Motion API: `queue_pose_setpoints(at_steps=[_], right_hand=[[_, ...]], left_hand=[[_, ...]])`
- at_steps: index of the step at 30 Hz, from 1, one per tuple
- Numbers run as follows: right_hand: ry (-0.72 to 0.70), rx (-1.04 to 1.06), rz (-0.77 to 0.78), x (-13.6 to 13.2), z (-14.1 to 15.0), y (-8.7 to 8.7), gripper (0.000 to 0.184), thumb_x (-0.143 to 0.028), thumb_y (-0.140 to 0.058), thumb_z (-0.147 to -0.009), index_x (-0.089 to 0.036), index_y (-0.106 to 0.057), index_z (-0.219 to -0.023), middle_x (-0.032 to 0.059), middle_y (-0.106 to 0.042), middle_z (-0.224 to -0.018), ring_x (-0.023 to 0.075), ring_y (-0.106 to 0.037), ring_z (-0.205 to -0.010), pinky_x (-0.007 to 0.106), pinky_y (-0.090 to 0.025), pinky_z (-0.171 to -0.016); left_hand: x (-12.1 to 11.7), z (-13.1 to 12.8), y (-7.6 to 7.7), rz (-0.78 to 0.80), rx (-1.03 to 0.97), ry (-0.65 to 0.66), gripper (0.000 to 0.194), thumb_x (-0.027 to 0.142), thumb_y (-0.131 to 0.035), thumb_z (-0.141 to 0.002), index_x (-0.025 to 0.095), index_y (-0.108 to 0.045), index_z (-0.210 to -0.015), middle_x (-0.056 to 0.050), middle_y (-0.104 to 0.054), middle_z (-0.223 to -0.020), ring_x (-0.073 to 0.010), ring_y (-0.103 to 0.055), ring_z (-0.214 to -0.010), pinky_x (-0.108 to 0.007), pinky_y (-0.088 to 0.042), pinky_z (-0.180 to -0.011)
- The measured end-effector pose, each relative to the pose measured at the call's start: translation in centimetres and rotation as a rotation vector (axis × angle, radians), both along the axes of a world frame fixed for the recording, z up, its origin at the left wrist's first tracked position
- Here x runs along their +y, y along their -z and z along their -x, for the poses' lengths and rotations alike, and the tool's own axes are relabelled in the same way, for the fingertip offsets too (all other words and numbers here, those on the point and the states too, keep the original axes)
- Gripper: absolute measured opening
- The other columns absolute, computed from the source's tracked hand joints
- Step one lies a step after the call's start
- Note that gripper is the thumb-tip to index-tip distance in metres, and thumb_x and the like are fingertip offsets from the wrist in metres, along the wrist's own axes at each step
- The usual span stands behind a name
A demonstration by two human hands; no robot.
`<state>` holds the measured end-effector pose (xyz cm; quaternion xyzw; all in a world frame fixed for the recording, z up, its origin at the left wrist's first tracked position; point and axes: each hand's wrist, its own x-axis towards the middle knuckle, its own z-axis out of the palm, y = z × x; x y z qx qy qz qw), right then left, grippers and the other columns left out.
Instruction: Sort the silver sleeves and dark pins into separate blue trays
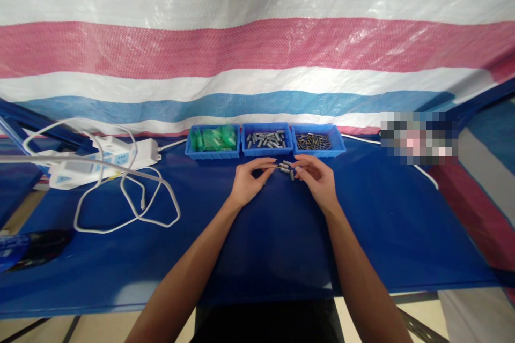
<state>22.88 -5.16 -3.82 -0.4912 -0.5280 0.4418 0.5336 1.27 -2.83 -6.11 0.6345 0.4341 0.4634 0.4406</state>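
Several short grey metal cylinders (285,170) lie in a loose group on the blue table, between my two hands. My left hand (250,179) is at their left side, thumb and fingers drawn together in a pinch. A small thin piece seems to show at those fingertips, too small to name. From the right, my right hand (319,178) reaches in with its thumb and index finger curled close around the edge of the group. Whether it grips one of the cylinders is hidden by the fingers.
Behind the hands stand three blue bins: one with green plastic packets (217,138), one with metal cylinders (269,140), one with thin screw-like pieces (314,141). Power strips (120,159) and a looped white cable (129,221) lie left. A dark bottle (36,249) lies near the left edge.
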Motion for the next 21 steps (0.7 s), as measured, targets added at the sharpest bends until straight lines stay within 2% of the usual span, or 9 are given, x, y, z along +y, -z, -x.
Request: queue_pose_setpoints(at_steps=[8, 13, 17, 21], right_hand=[[-0.044, -0.118, 0.027, -0.3, 0.6, 0.3, 0.035, -0.042, -0.080, -0.085, -0.023, -0.076, -0.114, 0.0051, -0.078, -0.091, 0.0170, -0.068, -0.067, 0.031, -0.055, -0.061], [-0.071, -0.144, 0.020, -0.3, 0.9, 0.5, 0.026, -0.040, -0.079, -0.087, -0.021, -0.081, -0.104, 0.0054, -0.079, -0.088, 0.0158, -0.065, -0.064, 0.030, -0.051, -0.059], [-0.084, -0.112, 0.046, -0.3, 1.2, 0.4, 0.023, -0.040, -0.080, -0.085, -0.020, -0.083, -0.095, 0.0038, -0.076, -0.075, 0.0154, -0.063, -0.059, 0.029, -0.049, -0.056], [-0.033, -0.080, 0.046, -0.1, 1.2, 0.3, 0.024, -0.042, -0.083, -0.082, -0.020, -0.082, -0.092, 0.0044, -0.078, -0.078, 0.0168, -0.066, -0.061, 0.031, -0.054, -0.059]], left_hand=[[-0.1, 0.1, -0.6, 0.006, 0.042, 0.008, 0.037, 0.034, -0.077, -0.092, 0.022, -0.073, -0.126, -0.007, -0.083, -0.104, -0.0264, -0.078, -0.106, -0.046, -0.054, -0.111], [-0.4, -0.1, -0.8, -0.027, 0.058, 0.040, 0.034, 0.029, -0.077, -0.091, 0.021, -0.072, -0.124, -0.005, -0.083, -0.101, -0.0238, -0.079, -0.101, -0.042, -0.055, -0.109], [-0.6, -0.2, -0.9, -0.104, 0.107, 0.062, 0.030, 0.027, -0.075, -0.093, 0.022, -0.073, -0.123, -0.004, -0.083, -0.102, -0.0218, -0.079, -0.098, -0.040, -0.058, -0.104], [-0.9, -0.1, -1.4, -0.258, 0.273, 0.027, 0.034, 0.030, -0.075, -0.093, 0.024, -0.071, -0.126, -0.007, -0.078, -0.118, -0.0238, -0.072, -0.110, -0.042, -0.058, -0.101]])
